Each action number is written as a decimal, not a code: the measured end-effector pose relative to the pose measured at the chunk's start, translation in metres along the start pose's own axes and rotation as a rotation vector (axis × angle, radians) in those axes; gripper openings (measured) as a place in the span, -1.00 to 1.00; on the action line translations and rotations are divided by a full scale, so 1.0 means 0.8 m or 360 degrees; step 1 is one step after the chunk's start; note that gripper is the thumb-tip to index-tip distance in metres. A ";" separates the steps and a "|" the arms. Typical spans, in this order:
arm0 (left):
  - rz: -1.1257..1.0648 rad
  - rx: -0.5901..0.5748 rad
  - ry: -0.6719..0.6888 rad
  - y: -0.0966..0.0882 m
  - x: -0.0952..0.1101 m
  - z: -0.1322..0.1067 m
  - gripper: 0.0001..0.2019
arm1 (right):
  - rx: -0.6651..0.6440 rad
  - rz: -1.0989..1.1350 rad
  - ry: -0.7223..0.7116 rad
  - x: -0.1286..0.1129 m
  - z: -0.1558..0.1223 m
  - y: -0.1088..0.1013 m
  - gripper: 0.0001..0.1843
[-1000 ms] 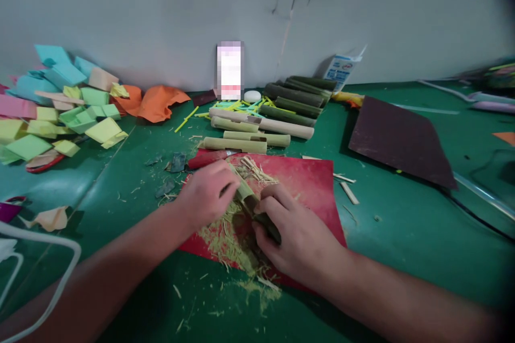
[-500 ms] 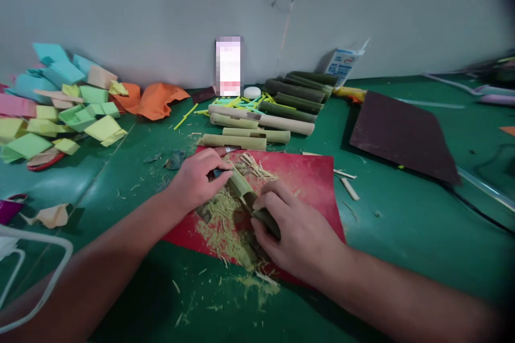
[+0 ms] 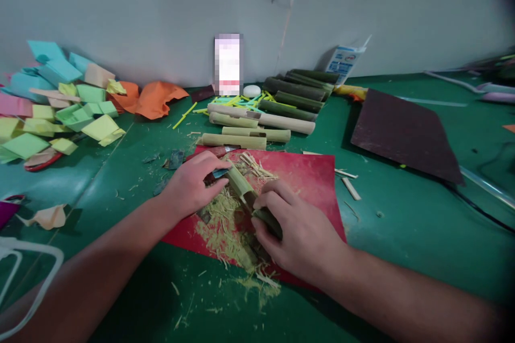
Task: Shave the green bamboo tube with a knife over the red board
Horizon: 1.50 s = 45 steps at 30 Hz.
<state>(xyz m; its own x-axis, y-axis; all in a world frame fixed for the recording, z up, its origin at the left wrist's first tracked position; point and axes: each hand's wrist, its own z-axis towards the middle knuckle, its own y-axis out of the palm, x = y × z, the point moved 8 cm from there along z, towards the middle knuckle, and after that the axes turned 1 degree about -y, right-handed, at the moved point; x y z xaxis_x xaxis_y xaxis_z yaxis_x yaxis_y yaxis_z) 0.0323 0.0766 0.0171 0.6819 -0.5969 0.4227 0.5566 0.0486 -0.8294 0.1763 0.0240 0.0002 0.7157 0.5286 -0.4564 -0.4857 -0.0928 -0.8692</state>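
Observation:
A bamboo tube with a notch cut in its side lies at a slant over a red sheet. My right hand is closed round its near, darker end. At the far end is my left hand, its fingers curled over a small dark-blue piece of sandpaper that touches the bamboo. The left thumb stands a little off the piece, and the fingertips are partly hidden. Pale bamboo shavings and dust are heaped on the sheet below the tube.
Behind the sheet lie several cut bamboo tubes, with yellow and green strips around them. A phone leans on the wall. Folded coloured papers pile at left. A dark brown board lies at right, and a white frame at lower left.
My left hand has shifted slightly at the tube's far end, and its thumb has come a little away from the sandpaper. My right hand keeps its hold on the tube.

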 end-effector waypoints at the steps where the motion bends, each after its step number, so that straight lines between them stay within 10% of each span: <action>1: -0.0001 -0.0004 -0.0005 -0.001 0.000 0.001 -0.75 | 0.0000 -0.0001 0.0001 0.000 0.000 0.000 -0.91; 20: -0.0141 0.0128 -0.0108 -0.002 -0.012 0.004 -0.85 | -0.0010 0.0005 -0.0022 -0.002 0.000 -0.001 -0.91; 45: -0.0108 -0.0103 0.0124 0.019 0.040 0.002 -0.83 | -0.0004 0.0071 -0.0024 0.000 0.002 0.001 -0.90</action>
<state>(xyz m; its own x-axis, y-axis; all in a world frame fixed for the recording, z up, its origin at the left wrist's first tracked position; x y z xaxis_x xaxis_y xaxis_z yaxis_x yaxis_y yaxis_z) 0.0639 0.0595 0.0187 0.6035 -0.6576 0.4509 0.5666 -0.0442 -0.8228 0.1750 0.0250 0.0001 0.6856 0.5365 -0.4920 -0.5160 -0.1186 -0.8483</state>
